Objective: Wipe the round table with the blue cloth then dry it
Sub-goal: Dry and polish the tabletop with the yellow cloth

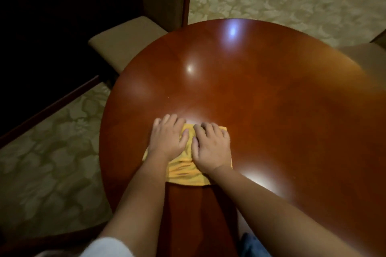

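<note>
Two hands, left (167,137) and right (211,146), press flat with spread fingers on one yellow cloth (183,171) on the round surface (271,100).

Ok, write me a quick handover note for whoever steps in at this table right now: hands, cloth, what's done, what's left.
Left hand: flat on the yellow cloth, pressing it down.
Right hand: the same, beside the left.
The cloth lies on the near part of the round table, by the edge closest to you.
No blue cloth in view, so this looks like the drying pass, though I cannot confirm the wipe was done.
Left: work the cloth over the rest of the top; which parts are already dry cannot be told.
</note>
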The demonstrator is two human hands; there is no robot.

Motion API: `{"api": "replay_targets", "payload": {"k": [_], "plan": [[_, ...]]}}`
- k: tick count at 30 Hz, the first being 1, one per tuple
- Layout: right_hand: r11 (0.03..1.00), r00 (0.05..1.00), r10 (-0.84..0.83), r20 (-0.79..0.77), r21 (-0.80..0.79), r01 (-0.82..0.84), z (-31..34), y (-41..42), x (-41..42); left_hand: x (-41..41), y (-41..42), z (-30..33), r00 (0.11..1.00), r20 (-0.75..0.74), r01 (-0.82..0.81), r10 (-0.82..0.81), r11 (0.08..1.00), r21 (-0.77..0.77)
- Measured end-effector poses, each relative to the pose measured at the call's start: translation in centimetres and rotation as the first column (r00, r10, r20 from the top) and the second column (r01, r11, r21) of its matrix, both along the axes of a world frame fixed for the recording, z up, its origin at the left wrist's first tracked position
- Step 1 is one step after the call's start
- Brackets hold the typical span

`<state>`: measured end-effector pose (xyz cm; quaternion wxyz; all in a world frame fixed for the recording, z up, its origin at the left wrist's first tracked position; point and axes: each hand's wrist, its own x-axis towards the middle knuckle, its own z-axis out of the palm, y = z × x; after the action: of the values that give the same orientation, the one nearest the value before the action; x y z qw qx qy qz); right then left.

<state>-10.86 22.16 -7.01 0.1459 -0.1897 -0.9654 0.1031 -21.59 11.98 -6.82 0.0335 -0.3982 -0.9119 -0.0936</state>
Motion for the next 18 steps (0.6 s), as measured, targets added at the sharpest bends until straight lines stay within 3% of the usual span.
{"api": "replay_targets", "payload": {"k": [3,6,11,14,18], "plan": [[0.984,0.984,-0.178,0.022,-0.020,0.178,0.1,-1.2,-1.6,-2.5,0.6,0.3,0.993,0.003,0.115,-0.115,0.992,-0.048],[0.988,0.988,-0.151,0.041,-0.020,0.152,0.2,-1.5,-1.8,-2.2,-0.1,0.7,0.997,0.036,0.073,-0.070,0.995,-0.069],[0.984,0.987,0.159,0.041,-0.087,-0.155,1.1,-2.9,-2.7,0.6,-4.0,1.6,0.973,0.000,-0.229,0.231,0.965,-0.130],[0.909,0.911,0.409,0.058,-0.115,-0.401,1.4,-4.1,-1.9,4.0,-7.0,2.0,0.930,-0.010,-0.364,0.367,0.919,-0.153],[0.792,0.787,0.604,0.128,-0.213,-0.573,2.4,-4.3,0.7,8.6,-8.8,3.1,0.888,0.018,-0.454,0.459,0.883,-0.122]]}}
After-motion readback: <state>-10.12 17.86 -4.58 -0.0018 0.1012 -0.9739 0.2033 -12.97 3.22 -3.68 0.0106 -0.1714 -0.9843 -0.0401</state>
